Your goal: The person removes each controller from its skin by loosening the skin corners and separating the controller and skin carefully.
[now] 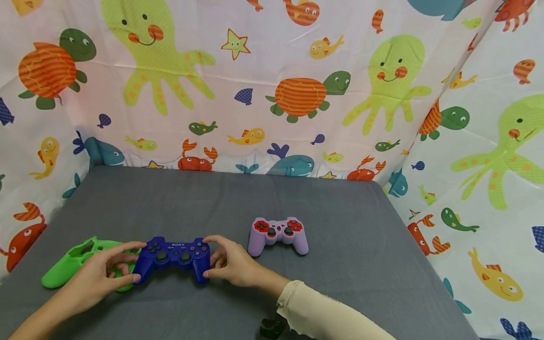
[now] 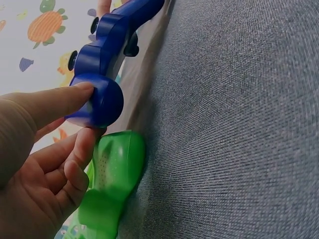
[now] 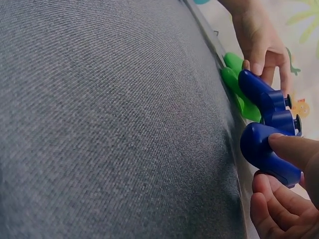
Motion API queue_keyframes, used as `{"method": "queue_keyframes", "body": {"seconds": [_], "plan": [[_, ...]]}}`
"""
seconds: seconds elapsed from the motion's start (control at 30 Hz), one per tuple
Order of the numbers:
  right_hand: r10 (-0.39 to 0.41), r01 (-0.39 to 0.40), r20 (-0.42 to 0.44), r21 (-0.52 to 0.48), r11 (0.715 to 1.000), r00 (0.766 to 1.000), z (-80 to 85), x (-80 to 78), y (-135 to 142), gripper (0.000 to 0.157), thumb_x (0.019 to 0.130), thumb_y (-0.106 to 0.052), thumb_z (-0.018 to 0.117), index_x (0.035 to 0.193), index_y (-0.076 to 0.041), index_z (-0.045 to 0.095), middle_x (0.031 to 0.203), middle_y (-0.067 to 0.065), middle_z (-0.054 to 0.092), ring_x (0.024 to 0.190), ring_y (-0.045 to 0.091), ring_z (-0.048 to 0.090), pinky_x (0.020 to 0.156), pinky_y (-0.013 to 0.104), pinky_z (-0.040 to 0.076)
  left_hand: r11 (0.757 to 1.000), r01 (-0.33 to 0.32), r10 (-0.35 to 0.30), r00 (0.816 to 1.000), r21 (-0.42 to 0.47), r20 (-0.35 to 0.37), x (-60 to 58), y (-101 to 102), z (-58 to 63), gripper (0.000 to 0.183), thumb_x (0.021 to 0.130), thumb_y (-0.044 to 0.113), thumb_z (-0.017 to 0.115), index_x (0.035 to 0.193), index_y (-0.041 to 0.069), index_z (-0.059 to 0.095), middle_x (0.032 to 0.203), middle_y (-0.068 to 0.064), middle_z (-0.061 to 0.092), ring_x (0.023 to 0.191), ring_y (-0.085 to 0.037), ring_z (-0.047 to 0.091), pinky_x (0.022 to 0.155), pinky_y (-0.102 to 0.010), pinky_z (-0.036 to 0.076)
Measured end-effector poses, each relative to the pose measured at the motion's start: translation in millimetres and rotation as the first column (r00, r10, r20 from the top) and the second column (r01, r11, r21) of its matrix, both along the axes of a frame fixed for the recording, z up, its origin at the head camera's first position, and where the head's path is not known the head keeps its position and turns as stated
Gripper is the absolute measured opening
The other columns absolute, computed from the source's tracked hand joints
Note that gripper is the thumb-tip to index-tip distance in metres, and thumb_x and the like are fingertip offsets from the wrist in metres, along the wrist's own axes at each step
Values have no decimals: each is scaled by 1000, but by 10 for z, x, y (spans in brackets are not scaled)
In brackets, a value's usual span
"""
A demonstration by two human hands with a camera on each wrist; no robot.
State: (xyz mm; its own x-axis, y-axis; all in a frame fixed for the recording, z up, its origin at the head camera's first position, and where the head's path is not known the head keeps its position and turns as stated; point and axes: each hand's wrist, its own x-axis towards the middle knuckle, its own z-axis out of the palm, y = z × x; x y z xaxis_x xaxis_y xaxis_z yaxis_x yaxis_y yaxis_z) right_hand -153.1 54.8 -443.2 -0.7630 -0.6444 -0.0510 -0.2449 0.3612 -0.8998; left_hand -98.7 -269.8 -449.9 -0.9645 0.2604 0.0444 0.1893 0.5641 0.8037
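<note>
Both hands hold a blue game controller (image 1: 173,255), one at each end, its buttons and sticks facing up in the head view. My left hand (image 1: 106,269) pinches its left grip, thumb on the near side and fingers at the far edge. At the other end my right hand (image 1: 233,264) pinches the right grip in the same way. In the left wrist view the blue controller (image 2: 99,94) is held above the grey cloth. A green silicone controller cover (image 1: 80,255) lies beneath and left of my left hand, partly hidden by it.
A lilac controller with red button pads (image 1: 278,235) lies on the grey table (image 1: 340,226), right of the blue one. A small black object (image 1: 272,327) sits at the near edge beside the right sleeve (image 1: 318,307). A sea-animal curtain (image 1: 263,61) hangs behind and at both sides.
</note>
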Motion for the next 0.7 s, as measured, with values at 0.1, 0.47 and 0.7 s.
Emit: {"method": "queue_keyframes", "body": {"seconds": [0.1, 0.47, 0.7], "plan": [[5, -5, -11, 8, 1000, 1000, -6, 3, 1, 65, 85, -9, 82, 142, -17, 51, 95, 11, 72, 67, 0, 61, 60, 17, 50, 1000, -2, 2, 1000, -8, 7, 11, 1, -2, 66, 87, 10, 79, 144, -2, 49, 118, -30, 68, 69, -3, 58, 51, -28, 41], [27, -26, -12, 50, 998, 1000, 5, 16, 45, 66, 84, -12, 83, 141, -18, 52, 92, 11, 71, 67, 1, 61, 61, 17, 50, 995, 2, 11, 992, -97, 128, 8, 3, 60, 69, 85, 23, 81, 144, 2, 52, 121, -25, 71, 83, 2, 68, 57, -25, 44], [38, -38, 1, 51, 998, 999, -6, 10, 47, 65, 85, -11, 83, 142, -17, 52, 93, 12, 72, 68, 2, 61, 61, 17, 50, 991, -7, 25, 991, -134, 131, -9, 10, 55, 69, 82, 23, 84, 141, 4, 55, 119, -22, 72, 87, 1, 70, 59, -25, 46]]}}
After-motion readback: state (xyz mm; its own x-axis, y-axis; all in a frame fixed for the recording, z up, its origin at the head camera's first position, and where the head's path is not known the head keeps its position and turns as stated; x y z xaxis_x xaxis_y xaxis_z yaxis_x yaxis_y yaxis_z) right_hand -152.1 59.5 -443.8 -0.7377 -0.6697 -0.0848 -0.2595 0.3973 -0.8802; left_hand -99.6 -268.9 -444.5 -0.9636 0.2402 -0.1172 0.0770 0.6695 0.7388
